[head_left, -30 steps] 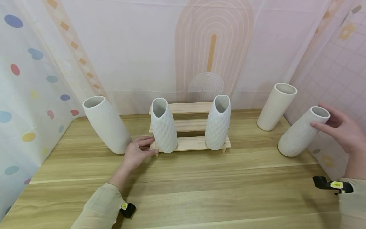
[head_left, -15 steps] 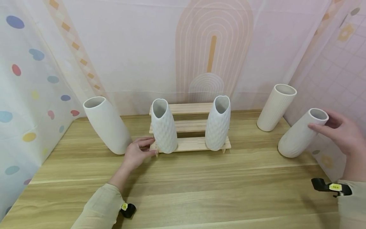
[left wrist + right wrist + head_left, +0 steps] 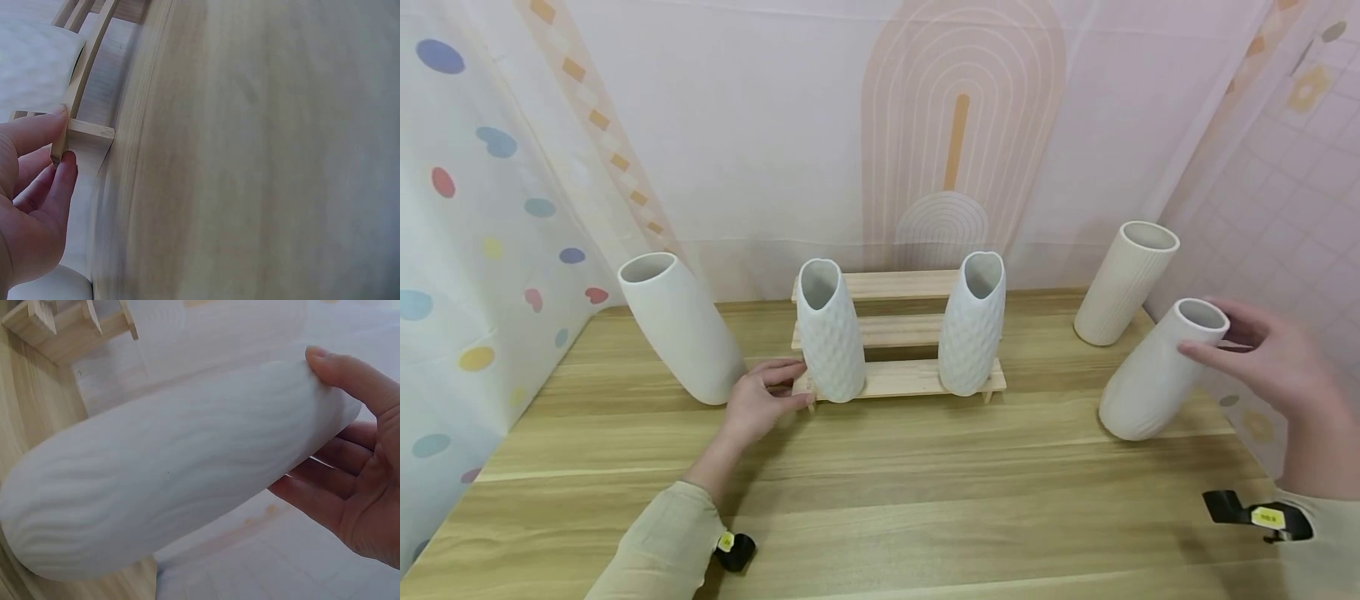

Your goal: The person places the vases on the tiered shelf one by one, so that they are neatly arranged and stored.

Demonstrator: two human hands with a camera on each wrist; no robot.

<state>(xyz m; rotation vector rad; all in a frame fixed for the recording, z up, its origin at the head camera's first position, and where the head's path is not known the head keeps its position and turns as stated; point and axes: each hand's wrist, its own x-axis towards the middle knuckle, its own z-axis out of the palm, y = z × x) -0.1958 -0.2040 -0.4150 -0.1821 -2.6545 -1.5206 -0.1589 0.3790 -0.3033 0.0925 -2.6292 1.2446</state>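
The right grip point(image 3: 1273, 358) grasps a white wavy-grooved vase point(image 3: 1157, 379) near its mouth, thumb on one side below the rim and fingers on the other. The vase leans, its body running down and left from that grip; whether its base touches the table point(image 3: 925, 508) cannot be told. Behind and to the left of the right grip stands a white ribbed vase point(image 3: 1120, 287).

The left grip point(image 3: 763, 404) pinches the left end of a stepped wooden rack point(image 3: 901, 377), thumb and fingers closed on its front board. Just right of that grip, on the front board, stands a white diamond-textured vase point(image 3: 835, 354); farther right on the same board is a matching notched-rim vase point(image 3: 970, 333). Just behind and left of the left grip stands a smooth white vase point(image 3: 688, 333).

Below each grip, at the wrist, sits a black mount: the right mount point(image 3: 1292, 525) carries a yellow label point(image 3: 1267, 517) with dark marks too small to read, and the left mount point(image 3: 741, 552) a smaller yellow sticker point(image 3: 726, 542), its marks equally illegible.
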